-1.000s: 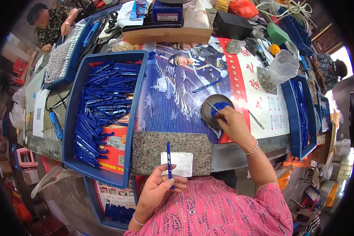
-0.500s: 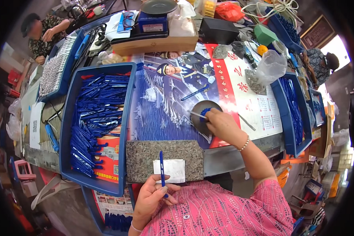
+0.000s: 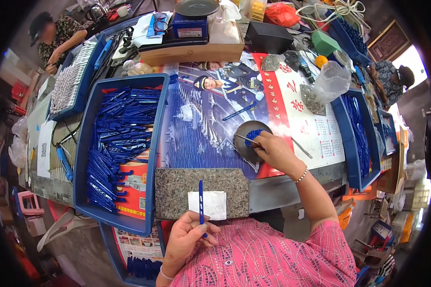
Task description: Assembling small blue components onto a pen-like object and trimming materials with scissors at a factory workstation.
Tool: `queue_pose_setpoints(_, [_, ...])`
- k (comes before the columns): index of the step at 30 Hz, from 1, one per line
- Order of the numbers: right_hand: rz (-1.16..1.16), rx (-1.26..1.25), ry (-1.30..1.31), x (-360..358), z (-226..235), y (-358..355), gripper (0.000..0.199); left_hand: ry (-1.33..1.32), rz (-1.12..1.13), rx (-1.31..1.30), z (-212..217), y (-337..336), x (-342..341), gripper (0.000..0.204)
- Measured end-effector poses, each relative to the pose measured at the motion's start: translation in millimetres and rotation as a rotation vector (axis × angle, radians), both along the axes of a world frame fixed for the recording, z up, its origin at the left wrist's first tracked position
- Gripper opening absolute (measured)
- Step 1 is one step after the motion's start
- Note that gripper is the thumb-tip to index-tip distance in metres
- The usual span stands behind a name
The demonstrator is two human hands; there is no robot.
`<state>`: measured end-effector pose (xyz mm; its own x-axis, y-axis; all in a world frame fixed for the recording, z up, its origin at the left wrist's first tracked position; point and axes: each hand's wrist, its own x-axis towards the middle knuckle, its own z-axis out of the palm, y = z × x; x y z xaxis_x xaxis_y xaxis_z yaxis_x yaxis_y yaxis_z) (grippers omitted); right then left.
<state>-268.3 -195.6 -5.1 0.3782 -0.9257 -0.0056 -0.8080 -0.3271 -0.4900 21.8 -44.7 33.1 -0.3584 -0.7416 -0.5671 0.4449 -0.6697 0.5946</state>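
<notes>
My left hand is closed round a slim blue pen, tip end up, in front of a speckled stone slab. Beyond the pen, a folded white cloth or paper lies on the slab. Over a dark round dish, my right hand has its fingers pinched together among small blue pieces. A thin pale rod runs across the dish toward these fingertips; whether they grip it or a blue piece is hidden.
A blue tray of many blue pens stands at left. Another blue tray with pens is at right. On the poster lie a single blue pen and a thin metal tool. Two people sit across the table.
The view has shifted slightly. My right fingers have moved a little down over the dish, baring more of the blue pieces. My left hand still holds the pen.
</notes>
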Motion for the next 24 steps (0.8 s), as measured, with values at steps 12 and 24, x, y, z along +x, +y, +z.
queue_pose_setpoints(12, [0.096, -0.051, 0.143, 12.7, -5.1, -11.5, 0.014, -0.050, 0.006, -0.020, -0.3, 6.5, 3.0, 0.016])
queue_pose_setpoints(24, [-0.243, 0.496, -0.674, 11.8, 32.1, 11.9, 0.006, -0.059, -0.012, -0.013, -1.8, 4.0, -1.6, 0.016])
